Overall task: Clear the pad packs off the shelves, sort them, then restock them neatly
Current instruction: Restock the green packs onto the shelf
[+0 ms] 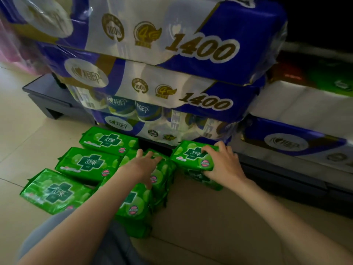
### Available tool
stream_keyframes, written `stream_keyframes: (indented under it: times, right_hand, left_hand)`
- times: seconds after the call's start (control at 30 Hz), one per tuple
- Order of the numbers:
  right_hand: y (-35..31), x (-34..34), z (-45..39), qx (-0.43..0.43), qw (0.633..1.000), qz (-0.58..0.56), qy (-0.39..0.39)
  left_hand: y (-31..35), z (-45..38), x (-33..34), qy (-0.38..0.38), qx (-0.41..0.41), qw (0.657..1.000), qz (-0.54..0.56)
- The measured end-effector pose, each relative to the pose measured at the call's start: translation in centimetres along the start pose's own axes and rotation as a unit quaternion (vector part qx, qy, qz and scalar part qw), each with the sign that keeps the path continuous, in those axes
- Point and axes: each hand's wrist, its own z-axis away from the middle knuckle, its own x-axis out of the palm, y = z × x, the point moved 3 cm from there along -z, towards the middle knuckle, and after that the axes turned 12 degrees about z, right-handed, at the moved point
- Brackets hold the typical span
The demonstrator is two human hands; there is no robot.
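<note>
While big blue-and-white plastic-wrapped tissue roll bundles sit stacked on the dark low shelf base, glossy green plastic pad packs lie in rows on the pale tiled floor before them. At the right end of the group, the right hand has its fingers curled around a green pack on a small pile. Flat on the middle packs rests the left hand, fingers spread apart.

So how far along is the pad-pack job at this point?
Clearing looks largely done: green pad packs lie on the floor tiles. In hand: the right hand grips one pack, the left hand rests on another. Restocking isn't started.
</note>
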Motion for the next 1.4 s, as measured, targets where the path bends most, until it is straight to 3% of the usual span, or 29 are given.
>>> stream_keyframes:
  times: [0.17,0.27,0.33,0.57,0.67,0.77,0.83,0.9,1.17,1.27,1.4]
  right_hand:
    - [3.6,-4.9,1.5,0.026,0.994,-0.093,-0.052]
    - [4.8,-8.0,2.9,0.029,0.988,-0.138,-0.062]
    - [5.7,-11.0,4.3,0.022,0.992,-0.117,-0.039]
    - [8.7,-25.3,11.1,-0.012,0.999,0.041,0.021]
    - [9.5,-32.4,14.1,-0.003,0.993,0.019,0.115]
    - [9.8,-38.2,15.5,0.010,0.962,-0.038,0.272]
    - [9.4,-40.7,14.8,-0.002,0.926,-0.085,0.367]
    - [8.4,-42.2,12.8,-0.034,0.898,-0.139,0.415]
    - [3.4,-46.1,-2.4,-0.106,0.857,-0.205,0.461]
    - [1.1,-47.2,-8.0,-0.144,0.864,-0.159,0.455]
    - [0.7,-47.6,-14.1,-0.124,0.927,-0.044,0.351]
  left_hand:
    - [0.8,-0.3,-0.5,0.105,0.037,0.993,-0.029]
    - [3.3,1.1,-1.6,0.173,0.108,0.978,-0.046]
    - [5.4,2.6,-2.8,0.208,0.173,0.962,-0.019]
    - [10.3,11.8,-10.7,0.205,0.379,0.894,0.120]
    - [11.4,16.9,-15.8,0.267,0.434,0.851,0.129]
    - [11.2,22.0,-21.0,0.355,0.471,0.794,0.147]
    - [10.6,24.5,-24.5,0.435,0.473,0.752,0.149]
    - [9.6,26.2,-27.6,0.494,0.454,0.725,0.157]
    - [3.5,29.0,-36.3,0.611,0.400,0.660,0.173]
    - [1.6,28.9,-39.5,0.617,0.366,0.680,0.151]
    - [0.9,27.3,-43.5,0.598,0.287,0.743,0.092]
